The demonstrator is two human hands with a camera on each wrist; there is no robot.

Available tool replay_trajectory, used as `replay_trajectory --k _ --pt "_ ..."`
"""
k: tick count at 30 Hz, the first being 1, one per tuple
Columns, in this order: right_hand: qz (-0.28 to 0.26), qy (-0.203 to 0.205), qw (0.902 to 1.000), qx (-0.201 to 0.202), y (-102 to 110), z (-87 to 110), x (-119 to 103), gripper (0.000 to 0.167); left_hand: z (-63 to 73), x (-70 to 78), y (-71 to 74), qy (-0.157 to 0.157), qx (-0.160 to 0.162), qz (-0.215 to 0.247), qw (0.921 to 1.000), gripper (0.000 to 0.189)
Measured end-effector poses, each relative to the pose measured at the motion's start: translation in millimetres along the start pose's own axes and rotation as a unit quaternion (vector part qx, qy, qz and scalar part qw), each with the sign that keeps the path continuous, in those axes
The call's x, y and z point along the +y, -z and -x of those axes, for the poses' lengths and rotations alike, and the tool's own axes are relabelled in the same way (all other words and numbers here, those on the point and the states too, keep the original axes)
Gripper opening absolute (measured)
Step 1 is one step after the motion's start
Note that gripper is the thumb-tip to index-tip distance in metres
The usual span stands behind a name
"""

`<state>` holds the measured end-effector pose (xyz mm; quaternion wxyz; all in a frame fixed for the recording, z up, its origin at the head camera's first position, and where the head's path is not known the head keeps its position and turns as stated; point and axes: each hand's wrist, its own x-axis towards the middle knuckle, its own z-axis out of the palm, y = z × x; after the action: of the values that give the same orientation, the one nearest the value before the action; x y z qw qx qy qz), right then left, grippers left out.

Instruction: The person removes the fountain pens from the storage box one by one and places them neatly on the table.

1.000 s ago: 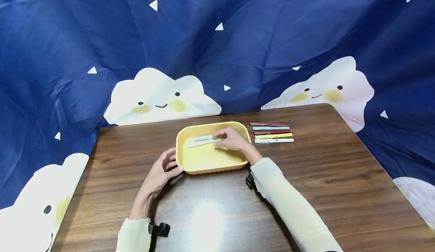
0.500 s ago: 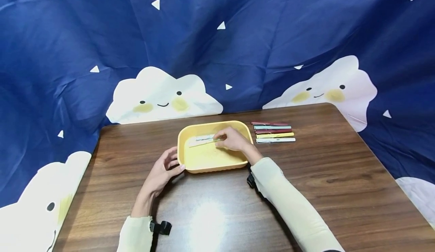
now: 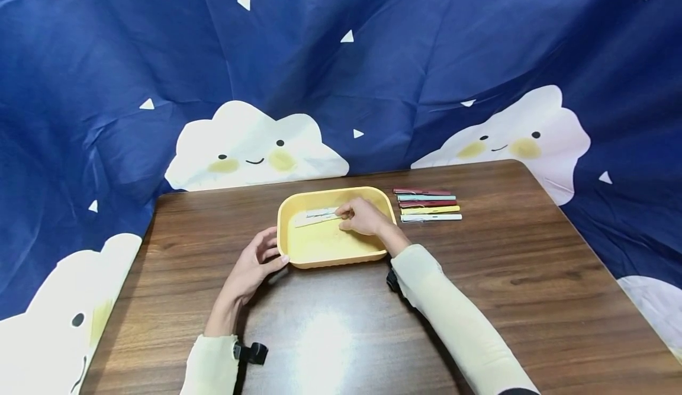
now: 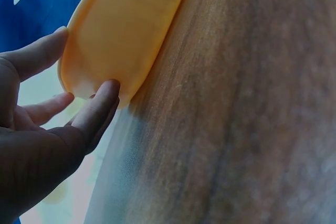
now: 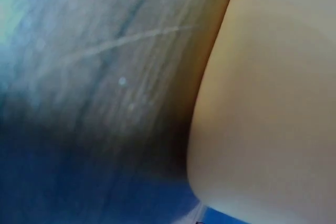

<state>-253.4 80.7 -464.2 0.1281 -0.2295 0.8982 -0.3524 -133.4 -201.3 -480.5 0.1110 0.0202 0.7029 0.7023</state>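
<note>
A yellow plastic tray (image 3: 341, 260) stands on the table, and a white pen (image 3: 310, 221) lies slanted inside it. The right hand (image 3: 364, 217) reaches over the tray's right side, pinching the right end of this pen between thumb and fingers. Just behind it in the tray is a pale blue pen (image 3: 318, 212), its right end partly covered by the hand. At the front left corner, the left hand (image 3: 256, 267) touches the tray from outside. In the left wrist view its spread fingers (image 4: 100, 106) rest against the outer wall. The right wrist view shows no hand.
Right of the tray, several capped pens lie in a neat row: two dark red pens, a light blue pen (image 3: 426, 198), a yellow pen (image 3: 430, 210) and a white pen (image 3: 431, 218). A blue cloud-print cloth (image 3: 373, 75) hangs behind the wooden table (image 3: 506, 265).
The white pen in the right hand has turned slightly in the fingers within the tray. Both hands and the tray stay nearly in place; the head view shifts a little.
</note>
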Motion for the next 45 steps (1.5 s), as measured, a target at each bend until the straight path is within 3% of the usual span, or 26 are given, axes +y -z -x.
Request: replay_trajectory --k 7,13,25,45 --pt "0.063 -0.021 0.9977 0.018 0.2 0.8 -1.8 0.026 0.5 1.5 -1.3 -0.003 -0.002 0.000 1.0000 0.072" --pt "0.065 -0.046 0.9967 0.017 -1.6 -1.6 -1.0 0.024 0.3 1.4 -0.8 -0.003 -0.003 0.001 1.0000 0.073" --pt "0.053 0.010 0.9986 0.000 -5.0 -1.4 0.6 0.013 -0.3 -2.6 -0.7 -0.009 0.003 0.004 0.9999 0.070" --pt "0.086 0.028 0.9958 0.010 -3.6 0.2 1.5 0.008 1.3 -0.9 -1.5 -0.006 -0.001 0.006 1.0000 0.070"
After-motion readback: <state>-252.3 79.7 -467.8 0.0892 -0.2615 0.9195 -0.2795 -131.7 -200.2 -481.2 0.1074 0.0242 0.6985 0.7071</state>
